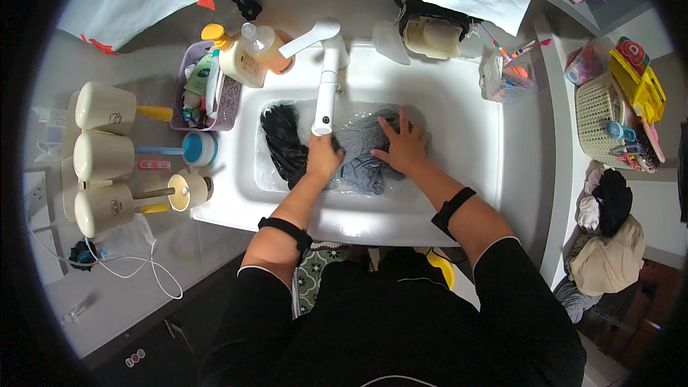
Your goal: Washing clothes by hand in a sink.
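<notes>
A wet grey cloth (364, 152) lies bunched in the water of the white sink (459, 129). My right hand (403, 146) rests on its right side with the fingers spread out. At its left edge, just below the tap spout, my left hand (324, 158) is curled down onto the cloth, closed on it; the fingertips are partly hidden. A black cloth (282, 140) sits in the water left of that hand. The white tap (325, 104) reaches over the basin between my hands.
Left of the basin stand a purple basket (228, 104), a pump bottle (240, 61), a bottle of orange liquid (269, 49) and a blue-white jar (199, 148). Cream cup holders (104, 147) hang on the left wall. A toothbrush cup (507, 79) is right; folded clothes (609, 254) lie farther right.
</notes>
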The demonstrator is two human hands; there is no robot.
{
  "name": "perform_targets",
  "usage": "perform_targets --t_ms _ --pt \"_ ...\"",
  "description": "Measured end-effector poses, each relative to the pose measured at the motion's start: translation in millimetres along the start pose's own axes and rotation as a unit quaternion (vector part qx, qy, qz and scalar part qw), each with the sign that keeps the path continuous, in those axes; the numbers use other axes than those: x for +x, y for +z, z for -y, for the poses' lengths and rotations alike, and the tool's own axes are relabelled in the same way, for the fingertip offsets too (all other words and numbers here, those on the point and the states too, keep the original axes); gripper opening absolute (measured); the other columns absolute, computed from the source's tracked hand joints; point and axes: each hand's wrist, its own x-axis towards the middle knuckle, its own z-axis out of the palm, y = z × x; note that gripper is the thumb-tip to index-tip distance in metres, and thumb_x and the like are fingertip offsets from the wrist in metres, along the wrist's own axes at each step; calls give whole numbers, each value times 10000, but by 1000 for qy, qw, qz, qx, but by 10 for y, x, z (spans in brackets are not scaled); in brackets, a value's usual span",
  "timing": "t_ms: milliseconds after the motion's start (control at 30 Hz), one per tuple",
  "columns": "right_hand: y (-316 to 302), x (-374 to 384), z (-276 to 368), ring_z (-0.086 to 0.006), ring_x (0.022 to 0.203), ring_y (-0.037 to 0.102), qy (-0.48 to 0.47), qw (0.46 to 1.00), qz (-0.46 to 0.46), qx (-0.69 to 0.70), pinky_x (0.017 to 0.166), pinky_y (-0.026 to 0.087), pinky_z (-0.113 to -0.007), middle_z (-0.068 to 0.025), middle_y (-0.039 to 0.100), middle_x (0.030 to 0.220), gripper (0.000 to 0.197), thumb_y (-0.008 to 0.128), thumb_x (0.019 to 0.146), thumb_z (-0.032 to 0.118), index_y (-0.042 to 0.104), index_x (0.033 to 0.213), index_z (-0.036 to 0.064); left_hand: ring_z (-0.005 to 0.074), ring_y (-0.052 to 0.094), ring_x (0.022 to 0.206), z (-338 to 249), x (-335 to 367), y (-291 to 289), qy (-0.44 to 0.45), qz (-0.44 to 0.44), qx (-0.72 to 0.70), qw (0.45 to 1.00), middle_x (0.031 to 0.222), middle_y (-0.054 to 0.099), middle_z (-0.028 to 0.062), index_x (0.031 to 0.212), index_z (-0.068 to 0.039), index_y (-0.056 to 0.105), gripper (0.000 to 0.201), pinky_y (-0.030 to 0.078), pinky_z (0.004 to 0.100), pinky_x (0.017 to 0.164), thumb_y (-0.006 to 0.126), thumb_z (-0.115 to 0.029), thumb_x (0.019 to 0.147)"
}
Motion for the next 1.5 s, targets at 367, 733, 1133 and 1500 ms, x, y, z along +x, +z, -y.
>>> perform_targets --t_ms 367,733,1133,1500 --pt "298 155 106 -459 1278 102 -91 973 157 -146 907 239 -676 -119 -4 1459 783 672 669 504 308 1341 335 332 260 1266 -96 -54 -24 -11 225 165 960 1385 272 139 1311 -262 386 590 244 463 1015 610 -214 767" --pt "404 377 1 -313 1089 498 146 881 255 372 883 418 -395 -222 461 1229 726 662 696 424 448 1197 -56 286 622 675 233 -389 155 -309 240 -143 909 729 633 165 844 -21 645 397 492 373 626 585 -410 791" --pt "-2 52 90 -372 1110 443 0 983 162 -82 878 409 -440 -234 439 1217 919 598 690 607 310 1288 -29 297 577 929 -40 -339 371 -321 132 -221 912 1039 581 214 1178 46 445 546 449 329 778 618 -51 669" --pt "295 428 -39 -343 907 565 -87 985 -4 151 768 459 -421 -188 599 949 422 603 687 188 519 1087 82 204 549 699 412 -331 -423 -286 -120 -449 838 808 608 90 992 -36 603 415 454 311 616 374 34 654"
